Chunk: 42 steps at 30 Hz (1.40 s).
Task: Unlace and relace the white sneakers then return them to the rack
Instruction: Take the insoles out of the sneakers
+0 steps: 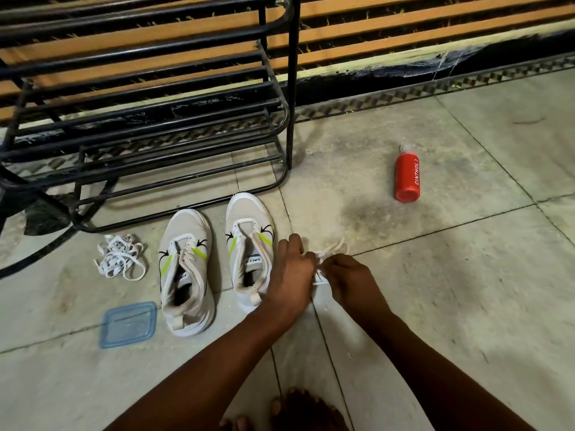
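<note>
Two white sneakers with green stripes stand side by side on the floor, toes toward the rack, both without laces: the left sneaker [186,272] and the right sneaker [250,244]. One white lace [119,256] lies in a loose heap left of them. To the right of the right sneaker, my left hand [292,269] and my right hand [345,275] hold the second white lace [333,248] between them; both pinch it just above the floor. The black metal shoe rack [140,98] stands behind the sneakers.
A red bottle [407,175] lies on the floor at the right. A blue plastic lid [128,324] lies at the left, near the heel of the left sneaker. My bare toes [298,409] show at the bottom edge. A slatted wall runs behind the rack.
</note>
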Motion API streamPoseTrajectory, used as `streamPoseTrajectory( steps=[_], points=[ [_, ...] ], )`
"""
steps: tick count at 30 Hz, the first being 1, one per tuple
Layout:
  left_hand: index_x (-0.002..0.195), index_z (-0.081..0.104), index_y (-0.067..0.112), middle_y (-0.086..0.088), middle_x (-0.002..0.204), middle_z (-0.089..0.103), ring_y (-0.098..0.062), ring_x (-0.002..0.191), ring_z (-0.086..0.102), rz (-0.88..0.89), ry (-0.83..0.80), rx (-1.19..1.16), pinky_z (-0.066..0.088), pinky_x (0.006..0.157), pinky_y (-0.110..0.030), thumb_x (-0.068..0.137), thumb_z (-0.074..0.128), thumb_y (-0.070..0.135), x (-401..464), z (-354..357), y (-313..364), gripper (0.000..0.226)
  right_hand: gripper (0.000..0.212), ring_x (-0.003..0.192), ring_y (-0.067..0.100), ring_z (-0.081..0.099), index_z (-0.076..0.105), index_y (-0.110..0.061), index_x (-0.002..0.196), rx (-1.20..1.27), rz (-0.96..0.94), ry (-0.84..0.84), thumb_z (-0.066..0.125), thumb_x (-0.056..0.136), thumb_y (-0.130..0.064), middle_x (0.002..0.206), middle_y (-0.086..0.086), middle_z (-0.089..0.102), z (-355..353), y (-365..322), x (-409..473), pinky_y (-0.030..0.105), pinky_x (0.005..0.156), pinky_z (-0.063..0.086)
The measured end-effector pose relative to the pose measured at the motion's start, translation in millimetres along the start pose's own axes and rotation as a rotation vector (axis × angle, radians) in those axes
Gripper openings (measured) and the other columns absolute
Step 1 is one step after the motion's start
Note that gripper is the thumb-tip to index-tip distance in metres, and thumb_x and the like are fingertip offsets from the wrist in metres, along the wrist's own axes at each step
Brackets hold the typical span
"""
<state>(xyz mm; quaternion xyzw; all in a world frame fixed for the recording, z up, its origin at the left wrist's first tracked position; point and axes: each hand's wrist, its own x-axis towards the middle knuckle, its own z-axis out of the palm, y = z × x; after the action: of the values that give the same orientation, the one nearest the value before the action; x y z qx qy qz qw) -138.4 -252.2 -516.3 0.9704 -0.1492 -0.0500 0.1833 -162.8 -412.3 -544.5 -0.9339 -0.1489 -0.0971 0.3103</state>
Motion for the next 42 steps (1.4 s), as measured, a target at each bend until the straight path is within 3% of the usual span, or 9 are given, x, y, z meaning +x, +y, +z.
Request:
streamPoseTrajectory(
  steps=[4, 10, 15, 20, 25, 27, 31, 36, 42],
  points=[
    [0.109, 0.063, 0.010, -0.011, 0.114, 0.050, -0.030, 0.107, 0.055, -0.006, -0.058, 0.000, 0.052, 0.083, -0.040, 0.082, 0.061, 0.008, -3.4, -4.6, 0.8, 0.027, 0.016, 0.080, 0.027, 0.062, 0.070, -0.013, 0.077, -0.187, -0.006, -0.086, 0.071, 0.070, 0.002, 0.083, 0.001, 0.063, 7.8, -0.6, 5.7, 0.032, 0.061, 0.049],
    [0.104, 0.069, 0.013, -0.010, 0.104, 0.058, -0.027, 0.098, 0.059, -0.012, -0.032, -0.154, 0.051, 0.087, -0.040, 0.084, 0.046, 0.032, -15.7, -6.6, 7.3, 0.036, 0.017, 0.092, 0.023, 0.048, 0.068, -0.024, 0.069, -0.264, 0.089, -0.011, 0.079, 0.069, -0.012, 0.093, -0.006, 0.057, 9.9, 0.0, 13.7, 0.032, 0.073, 0.019],
    [0.097, 0.070, 0.014, -0.009, 0.106, 0.057, -0.027, 0.098, 0.059, 0.034, 0.004, -0.088, 0.052, 0.081, -0.039, 0.088, 0.063, 0.020, -9.8, 8.9, -2.3, 0.013, 0.016, 0.101, 0.021, 0.045, 0.073, -0.023, 0.085, -0.023, 0.230, 0.106, 0.083, 0.076, -0.015, 0.110, -0.004, 0.053, 4.9, 6.4, 10.8, 0.036, 0.078, 0.036],
    [0.091, 0.074, 0.008, -0.011, 0.108, 0.054, -0.028, 0.094, 0.062, 0.038, 0.002, -0.038, 0.055, 0.081, -0.041, 0.091, 0.063, 0.007, 3.8, 17.3, 0.6, 0.011, 0.013, 0.090, 0.022, 0.059, 0.068, -0.012, 0.103, 0.111, 0.413, 0.277, 0.065, 0.095, -0.022, 0.101, 0.003, 0.058, -6.2, 16.6, 4.2, 0.028, 0.075, 0.041],
    [0.096, 0.069, 0.006, -0.014, 0.115, 0.052, -0.031, 0.096, 0.058, 0.006, -0.010, -0.105, 0.053, 0.081, -0.044, 0.095, 0.058, 0.003, -1.3, 19.0, 0.3, 0.011, 0.048, 0.077, 0.026, 0.068, 0.061, -0.003, 0.119, 0.112, 0.604, 0.132, 0.055, 0.100, -0.047, 0.074, 0.005, 0.072, -12.6, 7.3, 15.5, 0.025, 0.064, 0.036],
    [0.097, 0.067, 0.007, -0.016, 0.114, 0.054, -0.033, 0.097, 0.056, 0.011, -0.010, -0.148, 0.053, 0.081, -0.044, 0.095, 0.058, 0.001, -3.9, 18.8, -0.4, 0.011, 0.056, 0.087, 0.029, 0.068, 0.060, -0.004, 0.122, 0.127, 0.662, 0.114, 0.055, 0.097, -0.055, 0.076, 0.006, 0.070, -10.9, 5.8, 25.2, 0.027, 0.068, 0.041],
    [0.102, 0.068, 0.006, -0.017, 0.117, 0.055, -0.034, 0.099, 0.057, 0.005, -0.040, -0.153, 0.053, 0.084, -0.044, 0.096, 0.058, 0.002, -5.9, 14.5, 1.1, 0.012, 0.036, 0.098, 0.027, 0.069, 0.068, -0.010, 0.109, 0.268, 0.819, 0.092, 0.077, 0.086, -0.037, 0.095, 0.010, 0.076, -3.9, 11.8, 50.0, 0.026, 0.077, 0.042],
    [0.116, 0.065, 0.006, -0.015, 0.123, 0.053, -0.033, 0.110, 0.056, 0.076, -0.079, -0.027, 0.054, 0.085, -0.043, 0.093, 0.058, 0.006, -9.6, 12.2, -0.5, 0.024, 0.022, 0.077, 0.014, 0.069, 0.071, -0.019, 0.101, 0.313, 0.555, 0.171, 0.077, 0.082, -0.009, 0.081, -0.009, 0.070, -7.1, 4.3, 43.4, 0.027, 0.073, 0.053],
    [0.126, 0.063, 0.010, -0.011, 0.118, 0.059, -0.033, 0.108, 0.060, 0.096, -0.046, -0.036, 0.054, 0.082, -0.044, 0.081, 0.052, 0.004, -16.9, 18.3, -6.2, 0.046, 0.025, 0.078, 0.027, 0.061, 0.074, -0.013, 0.089, -0.119, -0.002, 0.056, 0.073, 0.073, 0.006, 0.077, 0.000, 0.068, -2.5, 12.1, 19.9, 0.035, 0.062, 0.050]
  ],
)
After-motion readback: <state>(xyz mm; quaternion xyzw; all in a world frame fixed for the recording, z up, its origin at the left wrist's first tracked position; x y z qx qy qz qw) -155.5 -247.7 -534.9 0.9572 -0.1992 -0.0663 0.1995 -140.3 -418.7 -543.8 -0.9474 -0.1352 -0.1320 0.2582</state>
